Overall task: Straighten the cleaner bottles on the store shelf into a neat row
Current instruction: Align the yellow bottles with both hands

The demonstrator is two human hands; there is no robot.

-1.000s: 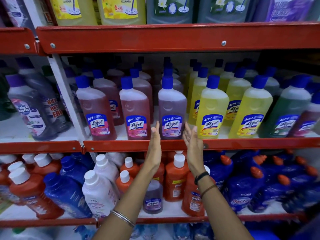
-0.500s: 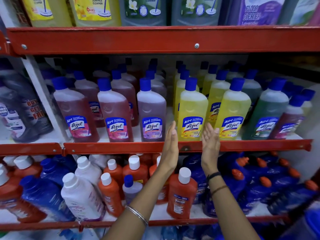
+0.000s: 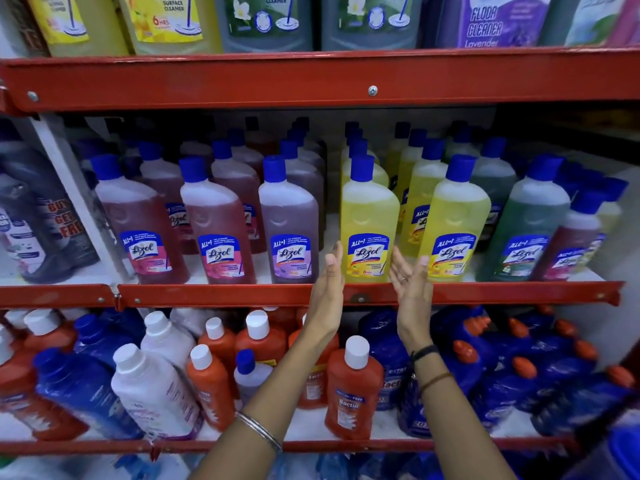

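A row of blue-capped cleaner bottles stands at the front of the middle red shelf [image 3: 214,295]: two pink ones [image 3: 140,220], a purple one [image 3: 289,220], two yellow ones and a green one [image 3: 526,223]. My left hand [image 3: 329,285] and my right hand [image 3: 412,282] are raised flat, palms facing each other, on either side of the left yellow bottle [image 3: 369,220]. Both hands hold nothing; their fingertips reach the bottle's label height, close to it but apart from it. The second yellow bottle [image 3: 453,220] stands just right of my right hand.
More bottles fill the rows behind. Dark bottles [image 3: 45,220] stand beyond a white upright at left. The lower shelf holds orange bottles [image 3: 349,386], white ones [image 3: 152,393] and blue ones [image 3: 498,372], many leaning. Large cleaner jugs [image 3: 266,19] sit on the top shelf.
Both hands have shifted right along the shelf, from flanking the purple bottle to flanking the left yellow bottle. The view has followed to the right.
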